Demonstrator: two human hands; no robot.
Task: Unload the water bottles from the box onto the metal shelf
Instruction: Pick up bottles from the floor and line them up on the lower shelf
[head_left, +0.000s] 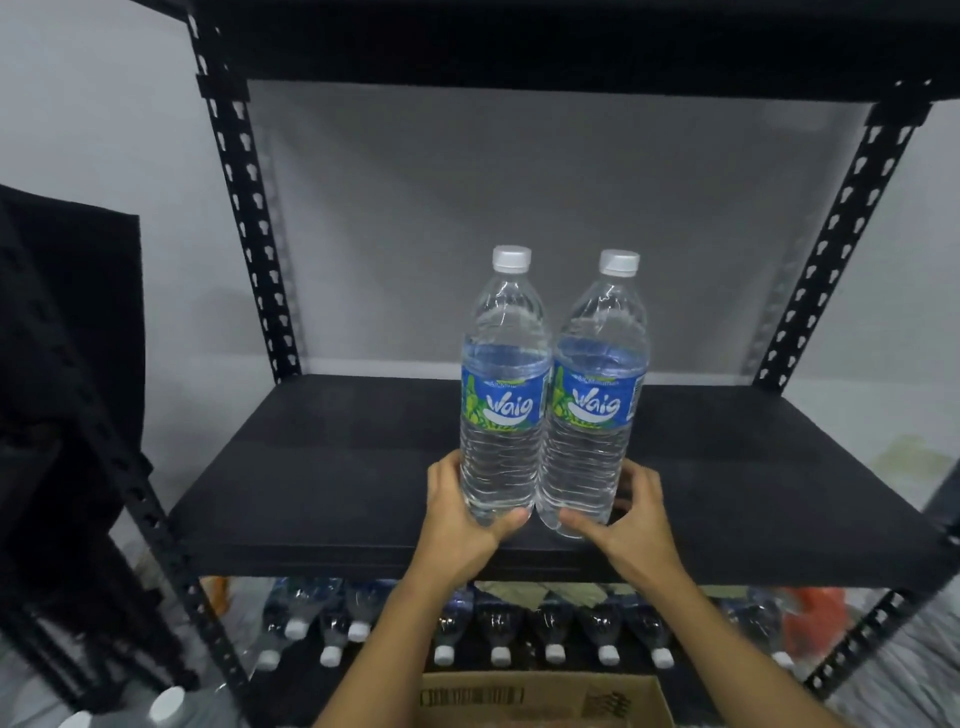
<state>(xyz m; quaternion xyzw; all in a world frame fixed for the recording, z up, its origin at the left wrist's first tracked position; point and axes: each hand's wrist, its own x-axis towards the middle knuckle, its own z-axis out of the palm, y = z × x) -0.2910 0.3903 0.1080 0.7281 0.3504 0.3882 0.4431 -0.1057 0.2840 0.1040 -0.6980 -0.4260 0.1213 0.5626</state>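
Observation:
Two clear water bottles with white caps and blue labels stand upright side by side near the front of the black metal shelf board (322, 467). My left hand (462, 514) wraps the base of the left bottle (501, 395). My right hand (623, 514) cups the base of the right bottle (595, 405), fingers around its bottom. The two bottles touch each other. The cardboard box (540, 699) shows at the bottom edge, below my forearms; its inside is hidden.
Several more bottles (498, 631) lie on their sides in a row on the lower shelf level. Perforated black uprights (249, 223) frame the shelf on both sides. A dark object (67, 332) stands at the left. Two white caps (166, 704) show at bottom left.

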